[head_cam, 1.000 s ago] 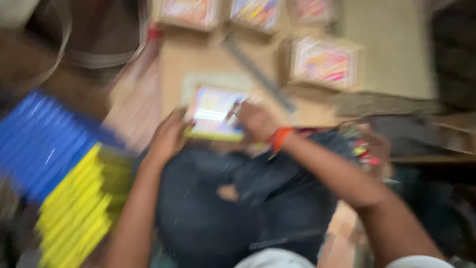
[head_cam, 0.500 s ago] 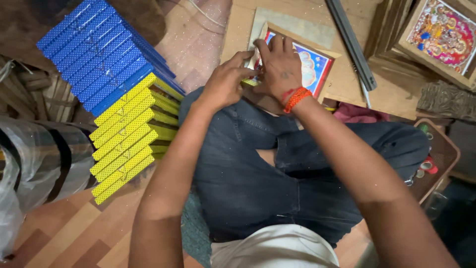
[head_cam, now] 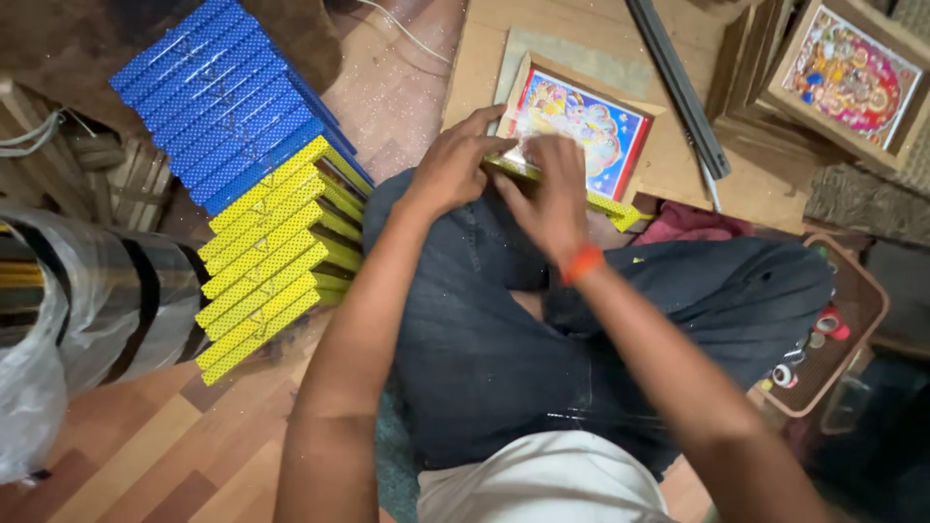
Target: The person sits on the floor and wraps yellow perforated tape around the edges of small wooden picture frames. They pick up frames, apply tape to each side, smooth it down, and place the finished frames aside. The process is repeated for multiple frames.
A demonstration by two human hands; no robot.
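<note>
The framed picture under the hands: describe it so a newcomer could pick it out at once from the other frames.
Start at the low wooden board in front of the seated person's knees. On its near edge lies the framed picture, with the left hand and right hand on its lower edge. Unlike the stacked frames at the upper right, it lies alone, with a yellow strip along its bottom.

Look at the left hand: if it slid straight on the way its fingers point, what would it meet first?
The left hand points toward the upper right, so it would likely first meet the colourful framed picture it already touches at the near edge.
</note>
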